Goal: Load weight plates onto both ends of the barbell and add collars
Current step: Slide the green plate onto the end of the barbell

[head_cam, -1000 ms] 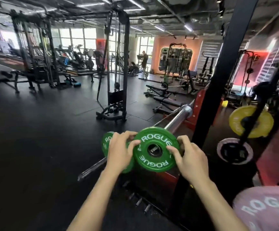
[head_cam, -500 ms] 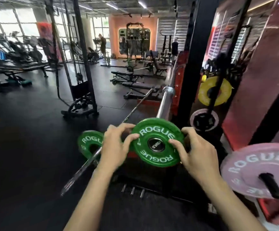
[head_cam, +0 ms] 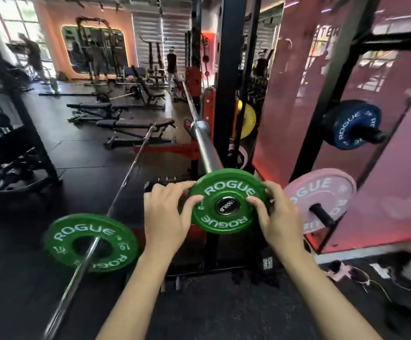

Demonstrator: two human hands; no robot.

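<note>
A green Rogue plate [head_cam: 226,201] sits on the near end of the racked barbell's sleeve [head_cam: 205,146], with the sleeve's end cap showing in its hole. My left hand [head_cam: 167,214] grips the plate's left edge and my right hand [head_cam: 277,213] grips its right edge, thumbs on its face. A second green plate [head_cam: 90,241] marked 10 sits on another thin bar [head_cam: 126,182] lower to the left.
The black rack upright [head_cam: 229,77] stands just right of the barbell. A pink plate [head_cam: 322,195] and a blue plate [head_cam: 351,125] hang on storage pegs at right, a yellow plate [head_cam: 247,119] behind. Benches [head_cam: 131,125] and distant people fill the far floor.
My view has swung right and closer to the rack. The green plate stays on the sleeve end between both hands, and the second green plate now shows fully at lower left.
</note>
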